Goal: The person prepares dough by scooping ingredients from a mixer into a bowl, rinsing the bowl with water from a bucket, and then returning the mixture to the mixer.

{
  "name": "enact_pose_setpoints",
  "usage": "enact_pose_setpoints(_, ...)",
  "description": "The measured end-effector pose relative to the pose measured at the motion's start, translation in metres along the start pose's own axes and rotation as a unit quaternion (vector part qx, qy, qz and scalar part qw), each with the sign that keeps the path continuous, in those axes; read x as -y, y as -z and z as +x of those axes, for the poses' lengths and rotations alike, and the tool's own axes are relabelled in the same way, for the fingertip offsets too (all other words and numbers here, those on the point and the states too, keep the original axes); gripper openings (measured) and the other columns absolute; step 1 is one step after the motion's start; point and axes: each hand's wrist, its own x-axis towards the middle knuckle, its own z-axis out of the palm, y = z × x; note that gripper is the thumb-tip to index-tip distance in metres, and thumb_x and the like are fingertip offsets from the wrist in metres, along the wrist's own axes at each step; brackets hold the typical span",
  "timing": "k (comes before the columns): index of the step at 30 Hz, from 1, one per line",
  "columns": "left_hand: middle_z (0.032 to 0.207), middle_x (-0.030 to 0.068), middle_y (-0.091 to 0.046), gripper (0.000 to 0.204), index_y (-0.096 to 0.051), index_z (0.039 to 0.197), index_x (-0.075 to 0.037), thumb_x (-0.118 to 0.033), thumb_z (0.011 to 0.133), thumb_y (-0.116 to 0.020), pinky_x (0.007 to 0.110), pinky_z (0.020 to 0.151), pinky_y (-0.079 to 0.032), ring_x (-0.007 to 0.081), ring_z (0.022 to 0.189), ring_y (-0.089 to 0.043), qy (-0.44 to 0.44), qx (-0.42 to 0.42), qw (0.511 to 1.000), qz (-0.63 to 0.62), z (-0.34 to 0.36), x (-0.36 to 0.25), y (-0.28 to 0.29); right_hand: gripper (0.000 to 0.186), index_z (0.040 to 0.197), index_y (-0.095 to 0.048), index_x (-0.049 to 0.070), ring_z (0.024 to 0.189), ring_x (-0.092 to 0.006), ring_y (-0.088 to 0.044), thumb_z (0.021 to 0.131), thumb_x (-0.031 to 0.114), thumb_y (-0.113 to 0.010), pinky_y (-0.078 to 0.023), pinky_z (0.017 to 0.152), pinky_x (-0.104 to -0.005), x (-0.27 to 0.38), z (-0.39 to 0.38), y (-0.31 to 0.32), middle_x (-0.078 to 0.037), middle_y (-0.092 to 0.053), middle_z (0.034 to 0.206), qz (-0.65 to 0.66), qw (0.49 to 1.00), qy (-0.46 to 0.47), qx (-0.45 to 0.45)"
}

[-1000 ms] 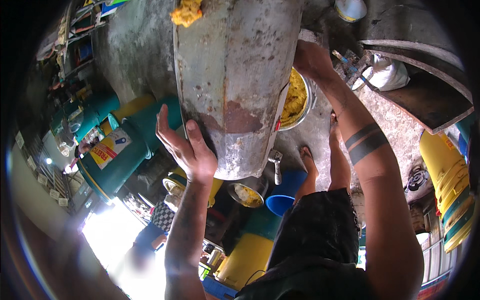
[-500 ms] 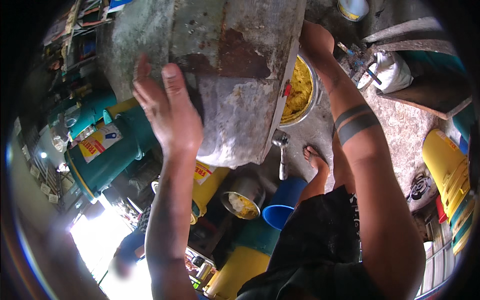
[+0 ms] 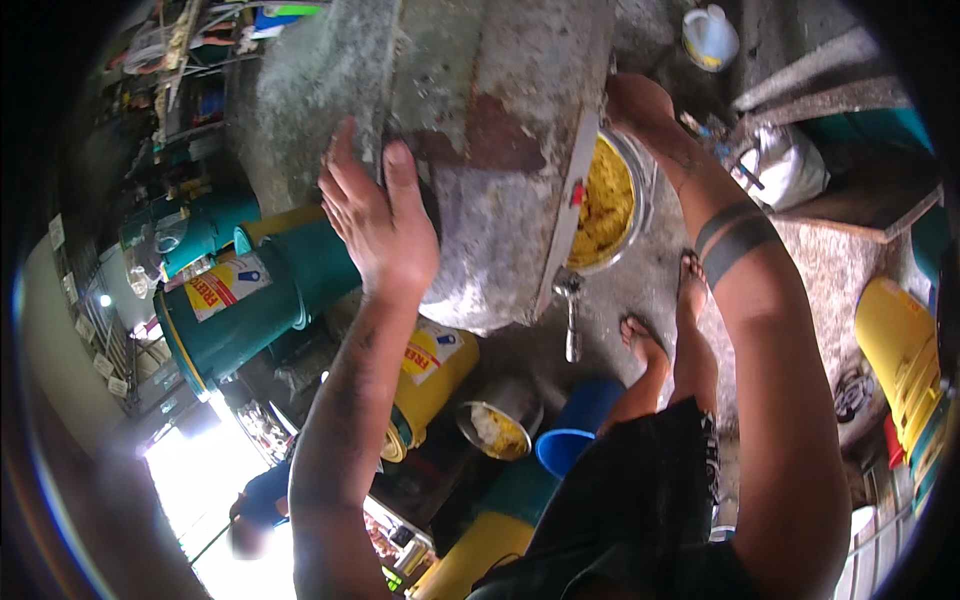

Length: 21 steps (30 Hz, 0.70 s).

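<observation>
My left hand (image 3: 385, 220) lies open along the left side of a large, mottled grey metal drum (image 3: 480, 220) with rusty patches, fingers spread. My right hand (image 3: 637, 105) is at the drum's right edge, its fingertips hidden. A small red piece (image 3: 579, 195) sits on that edge, and a metal crank handle (image 3: 571, 320) hangs at the drum's near right corner. Beside and below the drum stands a metal pot (image 3: 605, 215) full of a yellow, lumpy mixture.
Green barrels (image 3: 260, 315) and yellow pails (image 3: 425, 390) crowd the left. Below are a steel pot (image 3: 500, 425), a blue bucket (image 3: 570, 440) and my bare feet. A white sack (image 3: 785, 175), jug (image 3: 710, 50) and stacked buckets (image 3: 890, 345) stand right. Another person (image 3: 260, 500) is lower left.
The drum's rust patch sits higher than a second ago, and the yellow lump at its top is out of sight. My left hand has moved up along the drum.
</observation>
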Motion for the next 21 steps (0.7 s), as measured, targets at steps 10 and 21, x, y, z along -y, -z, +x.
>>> enact_pose_setpoints(10,0.138,0.0255,-0.042,0.07,-0.036,0.147,-0.007,-0.058,0.098,-0.044,0.052,0.112,-0.026,0.0448,0.131,-0.038,0.007,-0.048,0.997,-0.06,0.013,-0.001,-0.01,0.032,0.106,-0.069,0.01,0.094,-0.0379,-0.067,0.089,0.032,-0.054,-0.053,0.08,-0.0493,-0.028,0.01,-0.015,-0.019,-0.07,0.102,0.067,0.997,0.01,0.023)
enact_pose_setpoints(21,0.144,0.0255,-0.038,0.067,-0.033,0.149,-0.008,-0.054,0.101,-0.04,0.055,0.113,-0.019,0.0441,0.136,-0.031,0.002,0.011,1.0,-0.005,0.013,-0.001,0.005,0.032,0.118,-0.068,0.008,0.11,-0.0373,-0.066,0.091,0.02,-0.056,-0.053,0.088,-0.0527,0.007,0.036,0.018,-0.018,-0.068,0.118,0.043,0.985,-0.1,0.135)
